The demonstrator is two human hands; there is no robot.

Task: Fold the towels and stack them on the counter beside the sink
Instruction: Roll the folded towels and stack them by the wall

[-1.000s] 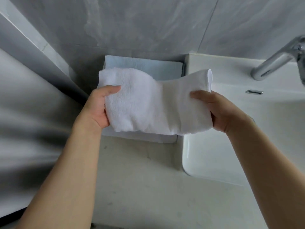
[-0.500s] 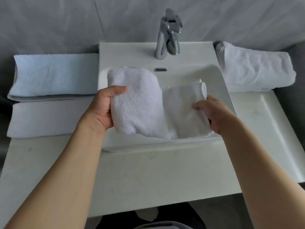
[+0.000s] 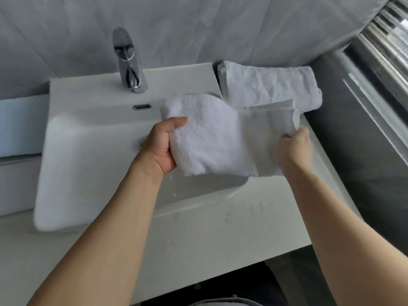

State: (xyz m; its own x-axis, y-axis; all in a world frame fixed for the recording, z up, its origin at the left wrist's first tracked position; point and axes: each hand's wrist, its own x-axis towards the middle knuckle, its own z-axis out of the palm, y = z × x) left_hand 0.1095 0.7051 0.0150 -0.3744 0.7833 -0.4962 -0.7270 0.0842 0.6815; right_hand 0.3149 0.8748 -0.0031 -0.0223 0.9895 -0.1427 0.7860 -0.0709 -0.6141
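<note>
I hold a folded white towel (image 3: pixel 220 138) in the air over the right part of the sink (image 3: pixel 88 151). My left hand (image 3: pixel 164 144) grips its left end, thumb on top. At the towel's right end my right hand (image 3: pixel 293 149) grips from below. A second folded white towel (image 3: pixel 269 85) lies on the counter to the right of the sink, against the wall, just behind the one I carry. At the far left edge lie a pale blue folded towel (image 3: pixel 19 120) and a white one (image 3: pixel 15 184) in front of it.
A chrome faucet (image 3: pixel 129 62) stands at the back of the sink, with an overflow slot (image 3: pixel 142 106) below it. The pale counter (image 3: pixel 198 239) runs along the front. A dark grey ledge and window frame (image 3: pixel 364 107) border the right side.
Both hands have carried the folded towel rightward, from the left counter across the sink to its right part, near the towel on the right counter. The view swung right with them.
</note>
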